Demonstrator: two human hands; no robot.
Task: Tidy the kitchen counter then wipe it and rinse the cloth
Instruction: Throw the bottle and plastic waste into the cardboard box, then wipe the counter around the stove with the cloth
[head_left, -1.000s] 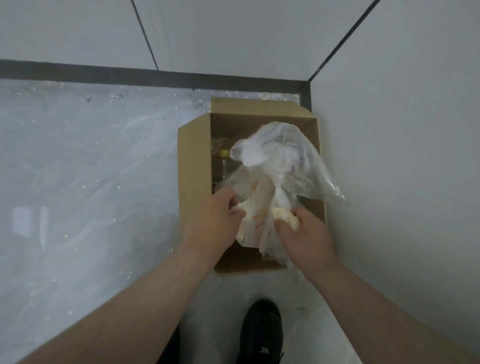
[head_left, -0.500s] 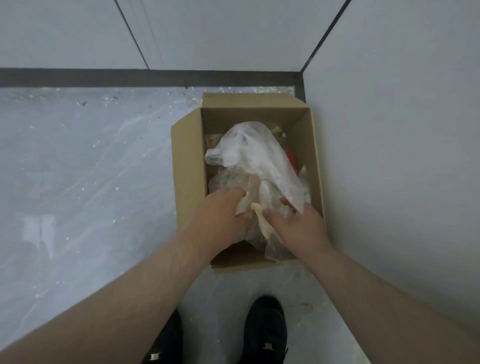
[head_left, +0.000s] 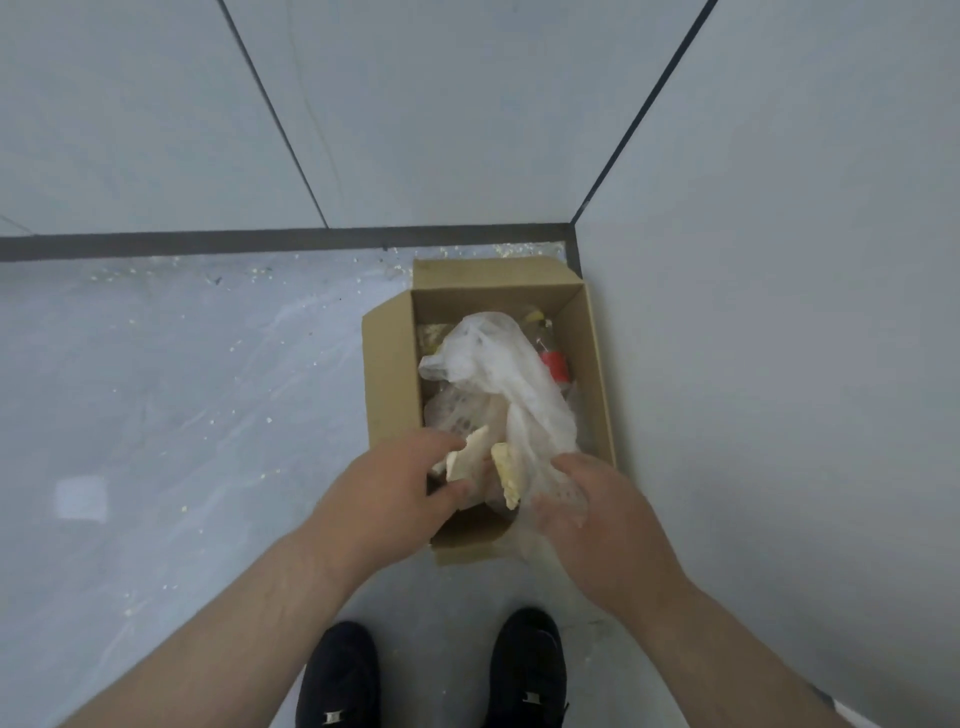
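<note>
An open cardboard box (head_left: 390, 374) stands on the floor in the corner of the room. A crumpled clear plastic bag (head_left: 511, 384) with pale food scraps (head_left: 475, 454) lies partly inside it. My left hand (head_left: 395, 493) pinches the scraps and the bag at the box's near left. My right hand (head_left: 597, 514) grips the bag's lower end at the near right edge. A red cap (head_left: 555, 365) shows deeper in the box behind the bag.
Grey marbled floor (head_left: 182, 415) with scattered crumbs stretches to the left. Walls close in behind and on the right of the box. My two black shoes (head_left: 337, 675) stand just below the box.
The bag has sunk lower into the box, and both hands have followed it down. The view has tilted up, showing more wall.
</note>
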